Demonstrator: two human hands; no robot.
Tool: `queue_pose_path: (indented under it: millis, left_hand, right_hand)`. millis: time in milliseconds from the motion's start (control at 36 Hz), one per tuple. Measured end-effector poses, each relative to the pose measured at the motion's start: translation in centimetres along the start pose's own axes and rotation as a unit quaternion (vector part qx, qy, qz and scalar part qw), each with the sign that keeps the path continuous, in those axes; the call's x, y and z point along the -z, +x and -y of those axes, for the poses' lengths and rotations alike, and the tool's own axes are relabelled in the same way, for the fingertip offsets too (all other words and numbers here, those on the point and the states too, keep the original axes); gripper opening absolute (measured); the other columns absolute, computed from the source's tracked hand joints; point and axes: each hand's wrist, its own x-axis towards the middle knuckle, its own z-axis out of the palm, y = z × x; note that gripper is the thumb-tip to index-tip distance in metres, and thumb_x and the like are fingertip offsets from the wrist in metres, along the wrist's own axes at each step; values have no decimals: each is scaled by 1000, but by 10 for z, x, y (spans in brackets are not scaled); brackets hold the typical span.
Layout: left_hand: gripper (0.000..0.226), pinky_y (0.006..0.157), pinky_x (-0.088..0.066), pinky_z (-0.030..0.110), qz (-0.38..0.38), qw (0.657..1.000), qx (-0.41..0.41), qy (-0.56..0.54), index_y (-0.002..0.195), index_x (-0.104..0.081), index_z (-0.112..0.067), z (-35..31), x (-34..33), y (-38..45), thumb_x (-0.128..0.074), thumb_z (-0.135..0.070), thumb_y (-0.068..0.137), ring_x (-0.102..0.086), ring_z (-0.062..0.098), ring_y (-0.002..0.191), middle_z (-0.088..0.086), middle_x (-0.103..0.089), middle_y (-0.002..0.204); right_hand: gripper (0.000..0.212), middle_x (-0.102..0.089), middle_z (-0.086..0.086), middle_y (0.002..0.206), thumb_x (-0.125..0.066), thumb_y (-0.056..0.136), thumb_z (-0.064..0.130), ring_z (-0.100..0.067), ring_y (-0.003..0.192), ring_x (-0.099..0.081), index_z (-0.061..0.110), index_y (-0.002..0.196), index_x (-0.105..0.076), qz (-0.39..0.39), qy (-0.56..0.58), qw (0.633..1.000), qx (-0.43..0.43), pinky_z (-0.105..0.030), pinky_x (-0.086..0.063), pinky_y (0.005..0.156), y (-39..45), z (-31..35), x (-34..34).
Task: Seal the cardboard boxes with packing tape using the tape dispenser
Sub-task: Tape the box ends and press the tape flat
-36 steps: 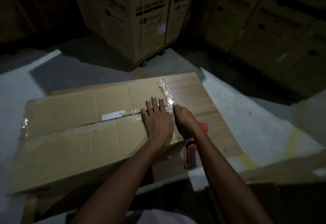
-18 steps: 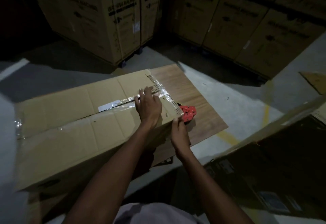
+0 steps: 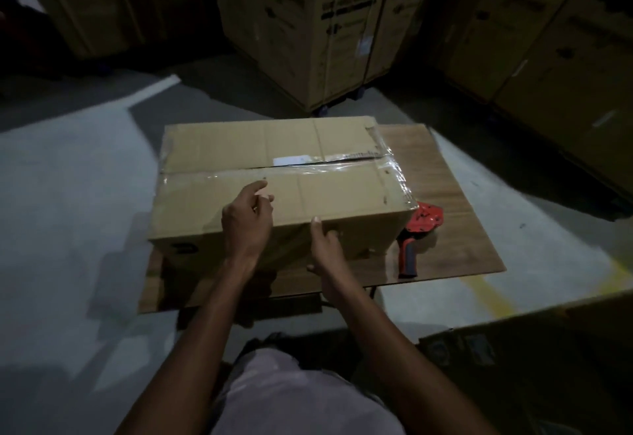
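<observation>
On the wooden board (image 3: 455,174), both hands, left hand (image 3: 247,220) and right hand (image 3: 325,246), rest loose and empty on the taped box (image 3: 274,177), maybe to turn it, with the tape dispenser (image 3: 419,229) put down beside it.

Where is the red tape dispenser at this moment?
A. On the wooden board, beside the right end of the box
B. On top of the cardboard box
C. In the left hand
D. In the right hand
A: the tape dispenser lies on the wooden board by the cardboard box, and neither hand holds it.
</observation>
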Motion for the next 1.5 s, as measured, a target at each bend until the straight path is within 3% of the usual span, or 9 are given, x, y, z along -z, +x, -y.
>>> queue_pose_path:
  millis: [222, 417, 556, 694, 806, 944, 1083, 1278, 1500]
  left_hand:
    - [33, 87, -60, 45, -3, 999, -2, 37, 131, -64, -17, 19, 34, 33, -55, -16, 100, -73, 23, 95, 6, -77, 106]
    - [38, 91, -59, 45, 72, 991, -73, 88, 138, -60, -20, 36, 44, 82, -60, -20, 99, -69, 21, 101, 6, -73, 114]
    - [50, 97, -51, 54, 150, 972, -121, 136, 141, -57, -19, 48, 49, 135, -68, -24, 93, -60, 29, 117, 6, -66, 125]
    - [67, 109, -38, 51, 232, 940, -172, 182, 147, -48, -25, 70, 53, 179, -74, -45, 88, -46, 29, 132, 6, -48, 147]
    - [85, 113, -25, 53, 280, 898, -216, 260, 152, -38, -27, 83, 62, 206, -64, -71, 84, -28, 30, 145, 7, -34, 159]
    - [90, 115, -22, 58, 287, 879, -220, 311, 147, -41, -23, 92, 76, 231, -48, -84, 82, -23, 34, 148, 12, -29, 161]
    - [87, 115, -21, 53, 284, 878, -221, 316, 145, -45, -25, 92, 78, 236, -52, -83, 81, -26, 31, 148, 11, -30, 162]
    - [96, 119, -18, 51, 295, 852, -229, 366, 155, -32, -24, 95, 92, 228, -27, -89, 85, -17, 31, 154, 10, -21, 168]
    - [95, 124, -7, 50, 251, 878, -156, 376, 161, -23, -25, 93, 100, 181, -24, -86, 88, -6, 29, 157, 8, -12, 170]
  right_hand:
    - [104, -15, -14, 174, -44, 101, 69, -37, 154, -30, 9, 166, 12, -9, -12, 1000, -25, -57, -34, 122, 9, 1, -25]
    - [146, -4, -14, 175, -65, 80, 81, -36, 158, -21, 8, 153, 38, -56, 17, 998, -25, -52, -28, 123, 24, -2, -67]
    - [145, -24, -19, 170, -78, 87, 57, -31, 154, -30, 3, 150, 41, -114, 24, 993, 27, -31, -32, 118, 32, -12, -82]
    - [147, -25, -14, 170, -86, 76, 56, -27, 153, -33, 8, 162, 23, -136, 70, 987, 55, -41, -29, 127, 33, -12, -86]
    - [131, -44, -5, 158, -88, 80, 44, -17, 133, -51, 10, 165, 6, -161, 87, 979, 87, -31, -42, 112, 34, -10, -87]
    - [135, -54, 2, 137, -86, 63, 57, -17, 122, -57, 16, 165, -7, -172, 81, 977, 97, -39, -53, 103, 35, -2, -89]
    - [146, -33, -19, 165, -82, 51, 66, -36, 150, -36, 10, 165, -11, -218, 77, 968, 101, -59, -38, 119, 40, 9, -91]
    - [87, -66, -4, 126, -84, 68, 43, -29, 120, -64, 21, 142, -45, -254, 73, 957, 123, -61, -51, 106, 43, 21, -93]
    - [73, -64, -10, 137, -75, 94, 37, -32, 124, -61, 14, 153, -40, -295, 43, 949, 105, -55, -51, 108, 27, 10, -128]
